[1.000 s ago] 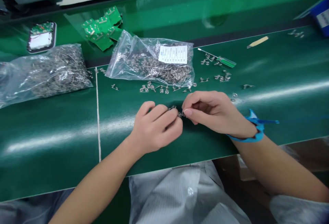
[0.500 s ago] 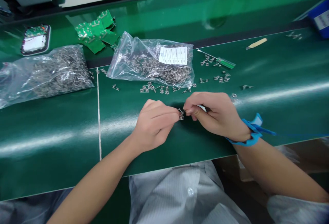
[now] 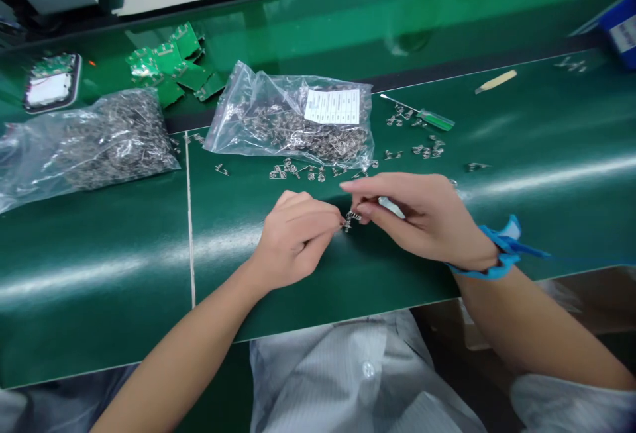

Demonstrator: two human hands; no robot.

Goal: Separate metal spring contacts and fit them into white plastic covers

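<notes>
My left hand (image 3: 293,241) and my right hand (image 3: 422,218) meet over the green mat (image 3: 99,247) and pinch a small cluster of metal springs (image 3: 350,218) between their fingertips. The right forefinger stretches out above the springs, and something white shows inside that hand. A blue strap (image 3: 497,257) circles my right wrist. Just beyond the hands, loose springs (image 3: 298,171) lie in front of a clear bag of springs (image 3: 298,125) with a white label.
A second clear bag of metal parts (image 3: 94,138) lies at the left. Green circuit boards (image 3: 169,69) and a framed board (image 3: 50,85) sit behind it. A green-handled screwdriver (image 3: 427,117), more scattered springs (image 3: 427,149) and a wooden stick (image 3: 495,80) lie at the right.
My hands have drawn slightly apart, so the springs now show between the fingertips. My right forefinger has straightened out. The circuit boards and framed board have slid left in view.
</notes>
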